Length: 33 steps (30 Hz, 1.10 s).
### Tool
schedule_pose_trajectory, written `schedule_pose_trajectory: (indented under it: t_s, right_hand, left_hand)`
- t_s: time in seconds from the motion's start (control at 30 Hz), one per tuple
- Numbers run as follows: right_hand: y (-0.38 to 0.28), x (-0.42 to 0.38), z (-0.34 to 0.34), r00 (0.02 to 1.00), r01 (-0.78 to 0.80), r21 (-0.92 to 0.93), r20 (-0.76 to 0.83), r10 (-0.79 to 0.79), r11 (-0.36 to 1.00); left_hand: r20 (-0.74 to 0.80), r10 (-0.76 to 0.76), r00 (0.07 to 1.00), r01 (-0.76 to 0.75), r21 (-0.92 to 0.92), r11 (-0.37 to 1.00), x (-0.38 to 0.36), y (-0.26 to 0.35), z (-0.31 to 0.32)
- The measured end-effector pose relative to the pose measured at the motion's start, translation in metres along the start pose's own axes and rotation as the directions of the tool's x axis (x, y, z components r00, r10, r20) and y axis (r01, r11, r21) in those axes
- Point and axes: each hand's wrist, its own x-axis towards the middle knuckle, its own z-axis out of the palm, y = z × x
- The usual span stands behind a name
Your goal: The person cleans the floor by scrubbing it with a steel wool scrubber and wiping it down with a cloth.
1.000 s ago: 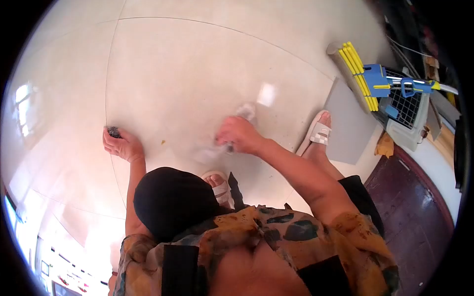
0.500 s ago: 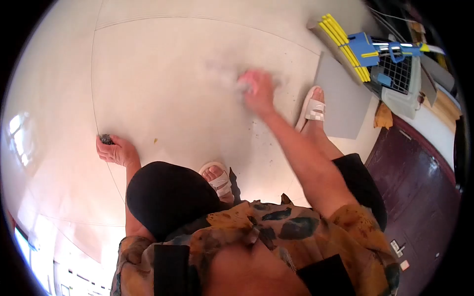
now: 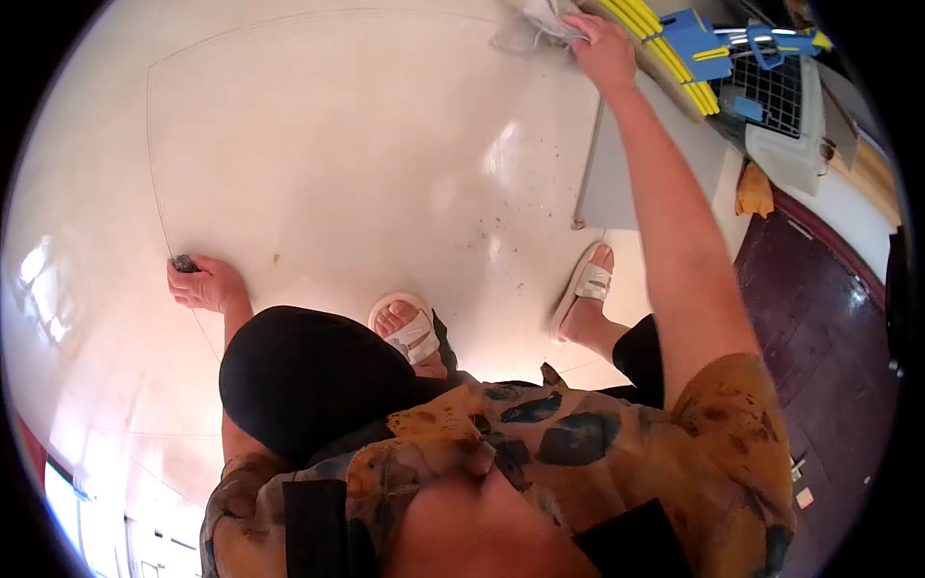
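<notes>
My left hand (image 3: 207,283) rests on the beige tiled floor (image 3: 337,164), its fingers closed round a dark, rough steel wool scrubber (image 3: 184,263). At arm's length toward the far right, my right hand (image 3: 605,50) grips a whitish-grey cloth (image 3: 551,17). The cloth lies against the floor, beside a row of yellow tubes. Part of it is cut off by the top of the view. Dark specks (image 3: 496,226) are scattered on the tiles between my feet and the right hand.
A blue-and-yellow mop head (image 3: 696,43) and a pet carrier with a black grid (image 3: 771,106) stand at the right. A flat grey panel (image 3: 631,169) lies near my sandalled foot (image 3: 588,284). The dark red door (image 3: 809,356) is farther right.
My right hand has swept far forward and to the right with the cloth. The right foot has shifted back, clear of the grey panel. My left hand stays on the floor with the scrubber.
</notes>
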Motion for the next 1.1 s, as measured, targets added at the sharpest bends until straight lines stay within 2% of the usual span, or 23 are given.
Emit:
schedule_pose_trajectory:
  t_s: [0.1,0.13,0.2,0.27,0.3,0.33,0.37,0.4,0.47,0.57,0.6,0.67,0.7,0.73,0.77,0.8,0.87,0.9,0.93,0.97,1.0,1.1]
  right_hand:
    - [0.034,-0.026,0.040,0.991,0.088,-0.017,0.104,-0.086,0.996]
    - [0.011,-0.045,0.024,0.986,-0.030,-0.040,0.161,0.036,0.999]
    - [-0.012,-0.087,0.005,0.952,-0.106,-0.104,0.277,0.132,0.989]
    - [-0.015,-0.139,0.013,0.948,0.001,-0.128,0.314,0.040,0.992]
    - [-0.035,-0.162,0.001,0.932,0.014,-0.092,0.361,0.020,0.996]
    - [-0.053,-0.182,-0.004,0.868,-0.034,-0.053,0.493,0.056,0.998]
    - [-0.071,-0.202,-0.008,0.826,-0.079,0.005,0.560,0.062,0.997]
    - [-0.084,-0.220,-0.008,0.811,-0.114,0.117,0.585,0.024,0.987]
    - [-0.102,-0.225,-0.029,0.662,-0.242,0.333,0.744,-0.096,0.911]
    - [-0.084,-0.202,-0.025,0.826,-0.184,0.450,0.553,-0.111,0.874]
    - [-0.068,-0.172,-0.028,0.858,-0.271,0.453,0.513,0.000,0.849]
    - [-0.025,-0.113,-0.043,0.935,-0.197,0.378,0.349,0.058,0.905]
    - [-0.001,-0.089,-0.045,0.957,-0.109,0.271,0.289,0.027,0.956]
    - [0.014,-0.069,-0.041,0.942,-0.150,0.201,0.325,0.078,0.968]
    - [0.023,-0.060,-0.036,0.924,-0.189,0.130,0.360,0.131,0.973]
    - [0.019,-0.069,-0.025,0.924,-0.121,0.123,0.377,0.066,0.985]
    - [-0.005,-0.096,0.016,0.912,0.029,0.108,0.404,-0.070,0.994]
    - [-0.027,-0.119,0.026,0.896,0.073,0.180,0.420,-0.144,0.981]
    - [-0.055,-0.143,0.013,0.900,0.127,0.312,0.364,-0.242,0.942]
    - [-0.068,-0.168,0.011,0.827,0.196,0.447,0.403,-0.392,0.873]
    - [-0.074,-0.182,0.014,0.736,0.256,0.569,0.410,-0.539,0.782]
    - [-0.074,-0.147,0.000,0.830,0.336,0.707,0.089,-0.551,0.622]
  left_hand:
    - [0.009,-0.006,1.000,0.006,0.023,1.000,0.004,-0.012,0.010]
    - [0.004,0.002,1.000,-0.002,0.041,0.999,0.004,-0.016,0.012]
    - [0.000,0.013,1.000,-0.013,0.032,0.999,0.004,-0.009,0.008]
    - [0.007,-0.004,1.000,0.004,0.039,0.999,0.005,-0.004,0.005]
    - [0.012,-0.017,1.000,0.016,0.049,0.999,0.004,-0.004,0.004]
    - [-0.020,0.029,0.999,-0.028,0.076,0.997,0.004,-0.008,0.007]
    - [-0.010,0.019,1.000,-0.019,0.068,0.997,0.004,-0.006,0.007]
    - [-0.001,0.008,1.000,-0.008,0.062,0.998,0.004,-0.003,0.005]
    - [0.008,-0.009,1.000,0.009,0.052,0.999,0.002,-0.002,0.002]
    - [0.035,0.019,0.999,-0.020,0.033,0.999,0.008,-0.015,0.010]
    - [0.058,0.037,0.998,-0.038,0.028,0.999,0.012,-0.026,0.013]
    - [0.135,0.024,0.991,-0.035,0.079,0.996,0.020,-0.037,0.011]
    - [0.205,-0.085,0.975,0.112,-0.121,0.986,0.025,-0.039,0.004]
    - [0.289,-0.173,0.942,0.262,-0.308,0.915,0.030,-0.045,-0.001]
    - [0.387,-0.233,0.892,0.406,-0.464,0.787,0.032,-0.048,-0.009]
    - [0.403,-0.262,0.877,0.447,-0.484,0.752,0.028,-0.050,-0.020]
    - [0.408,-0.231,0.883,0.429,-0.504,0.749,0.012,-0.047,-0.046]
    - [0.406,-0.225,0.886,0.425,-0.514,0.745,-0.001,-0.043,-0.058]
    - [0.399,-0.244,0.884,0.428,-0.483,0.764,-0.015,-0.030,-0.072]
    - [0.419,-0.234,0.877,0.428,-0.463,0.776,-0.026,-0.029,-0.079]
    - [0.427,-0.263,0.865,0.468,-0.500,0.729,-0.039,-0.022,-0.087]
    - [0.449,-0.325,0.832,0.541,-0.533,0.651,-0.073,0.014,-0.128]
